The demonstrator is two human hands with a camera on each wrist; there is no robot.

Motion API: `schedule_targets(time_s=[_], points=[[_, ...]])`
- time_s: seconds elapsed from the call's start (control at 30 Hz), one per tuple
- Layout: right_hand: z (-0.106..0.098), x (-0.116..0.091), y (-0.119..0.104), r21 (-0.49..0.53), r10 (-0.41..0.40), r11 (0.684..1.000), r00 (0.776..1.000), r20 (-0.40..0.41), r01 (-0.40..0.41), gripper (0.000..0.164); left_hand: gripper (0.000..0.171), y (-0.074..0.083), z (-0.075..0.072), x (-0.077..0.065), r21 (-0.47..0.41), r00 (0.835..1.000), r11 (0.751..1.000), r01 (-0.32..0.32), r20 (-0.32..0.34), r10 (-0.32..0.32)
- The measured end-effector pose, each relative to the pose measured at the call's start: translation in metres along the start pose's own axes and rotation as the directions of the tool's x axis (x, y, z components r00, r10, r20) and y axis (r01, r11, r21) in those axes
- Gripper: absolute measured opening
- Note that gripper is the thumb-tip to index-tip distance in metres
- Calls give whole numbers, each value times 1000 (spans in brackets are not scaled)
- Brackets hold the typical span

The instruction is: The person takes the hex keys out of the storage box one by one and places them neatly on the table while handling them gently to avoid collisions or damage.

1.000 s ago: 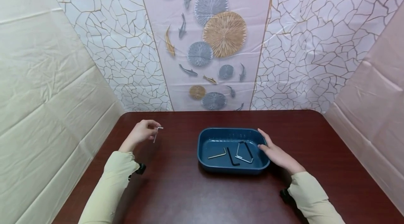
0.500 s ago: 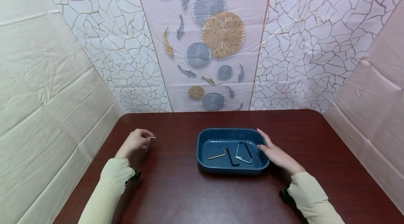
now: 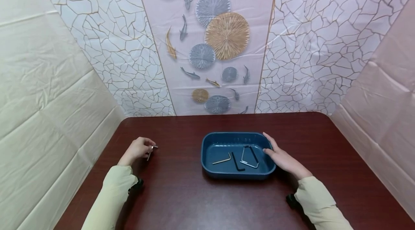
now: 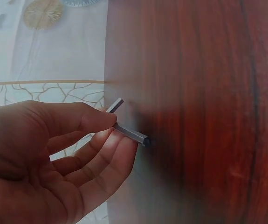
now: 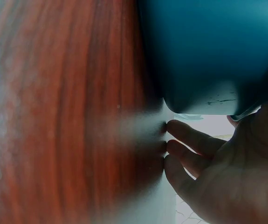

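Observation:
At the left of the table, my left hand (image 3: 138,149) pinches a silver Allen key (image 4: 133,134) between thumb and fingertips, its short end sticking out past them. The key is close over the tabletop. My right hand (image 3: 282,158) holds the right end of a blue tray (image 3: 238,175), thumb over the rim and other fingers along the outside. In the right wrist view three fingertips (image 5: 173,126) reach down to the tabletop beside the tray wall. Inside the tray lie a gold-coloured Allen key (image 3: 222,160), a black one (image 3: 236,161), and overlapping silver and black ones (image 3: 250,165).
The dark red-brown table (image 3: 181,201) has rounded far corners. A patterned cloth wall (image 3: 207,78) rises behind it, with pale cloth sides (image 3: 61,114) at left and right. The tray stands right of the table's middle.
My left hand has moved left and nearer to me, lower toward the table, carrying the silver Allen key. My right hand and the tray stay in place; the view has shifted slightly.

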State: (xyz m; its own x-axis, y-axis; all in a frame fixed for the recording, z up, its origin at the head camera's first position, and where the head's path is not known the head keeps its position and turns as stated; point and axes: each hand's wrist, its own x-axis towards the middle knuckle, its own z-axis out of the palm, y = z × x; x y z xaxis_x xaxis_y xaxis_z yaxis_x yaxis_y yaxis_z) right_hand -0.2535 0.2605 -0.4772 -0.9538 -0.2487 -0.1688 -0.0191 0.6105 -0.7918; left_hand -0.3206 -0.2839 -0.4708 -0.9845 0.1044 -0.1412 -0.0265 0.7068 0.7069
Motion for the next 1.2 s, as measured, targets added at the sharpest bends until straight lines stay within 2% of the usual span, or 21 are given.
schedule_targets(time_s=[0.33,0.53,1.2], points=[[-1,-1,-1,3,9,1000,1000,5,-9,71,21,-5,2,2,13,1000,1000,5,-14,-4],[1,-2,-1,12,20,1000,1000,7,-20,70,22,-5,2,1,11,999,999,30,-12,-30],[0,-3,-2,17,22,1000,1000,7,-22,71,21,-5,4,-1,15,999,1000,8,-53,-8]])
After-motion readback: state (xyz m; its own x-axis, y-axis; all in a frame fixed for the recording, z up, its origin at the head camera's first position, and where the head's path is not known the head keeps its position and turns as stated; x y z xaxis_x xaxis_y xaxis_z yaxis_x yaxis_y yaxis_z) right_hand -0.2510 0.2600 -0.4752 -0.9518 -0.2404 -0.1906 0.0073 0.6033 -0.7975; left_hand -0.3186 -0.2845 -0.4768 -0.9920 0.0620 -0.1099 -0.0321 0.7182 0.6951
